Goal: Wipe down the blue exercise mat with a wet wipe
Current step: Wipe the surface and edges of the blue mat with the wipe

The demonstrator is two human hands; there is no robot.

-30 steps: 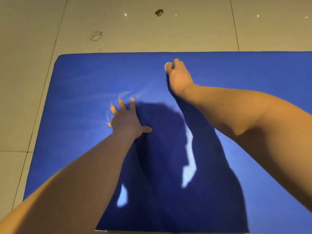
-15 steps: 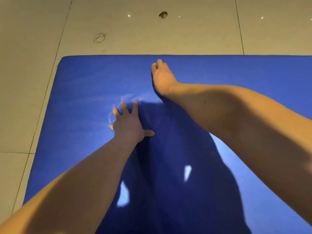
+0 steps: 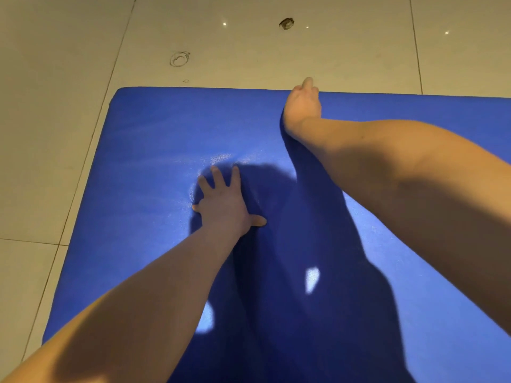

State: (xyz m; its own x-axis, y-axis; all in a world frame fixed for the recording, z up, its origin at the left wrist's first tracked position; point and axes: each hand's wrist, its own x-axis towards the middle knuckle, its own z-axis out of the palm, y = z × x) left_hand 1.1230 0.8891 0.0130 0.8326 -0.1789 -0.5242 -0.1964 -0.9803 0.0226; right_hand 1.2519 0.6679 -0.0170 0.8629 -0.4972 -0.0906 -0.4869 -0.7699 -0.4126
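The blue exercise mat (image 3: 143,150) lies on the tiled floor and fills most of the view. My left hand (image 3: 224,201) presses flat on the mat near its middle, fingers spread. My right hand (image 3: 302,103) reaches to the mat's far edge, its fingertips just over the rim. The wet wipe is hidden under that hand, so none of it shows. Both forearms cast dark shadows across the mat.
Beige floor tiles (image 3: 55,134) surround the mat at the left and far side. A ring-shaped mark (image 3: 179,58) and a small dark spot (image 3: 286,23) sit on the floor beyond the far edge.
My right hand swept left across the mat, then moved back right and out to the far edge. The white wipe at its fingertips no longer shows. My left hand stayed put.
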